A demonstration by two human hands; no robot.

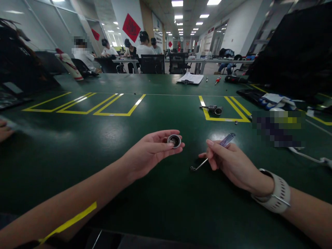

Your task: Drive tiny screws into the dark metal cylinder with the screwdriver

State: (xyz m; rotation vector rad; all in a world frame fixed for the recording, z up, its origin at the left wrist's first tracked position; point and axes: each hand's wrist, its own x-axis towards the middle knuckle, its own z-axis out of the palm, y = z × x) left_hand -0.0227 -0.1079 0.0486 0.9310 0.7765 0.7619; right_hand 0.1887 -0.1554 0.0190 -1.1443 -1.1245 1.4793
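Note:
My left hand (149, 152) grips a round, hollow metal part (174, 141) between thumb and fingers, its open side facing me. To the right, my right hand (230, 162) is closed around a screwdriver (227, 139) with a translucent purple handle. The thin shaft slants down to the left. At its tip is a small dark metal piece (192, 168); whether it sticks to the tip or lies on the table, I cannot tell. Beyond my hands, a metal assembly with a round end (216, 110) lies inside a yellow-taped area.
Yellow tape outlines mark the green table (109, 193). A tiny metal piece (236, 122) lies near the right outline. Farther back are a clipboard with papers (191, 78) and a red screwdriver (218, 80). Gloves (277, 100) and a cable (308, 157) lie right. Another person's hand (5, 131) shows left.

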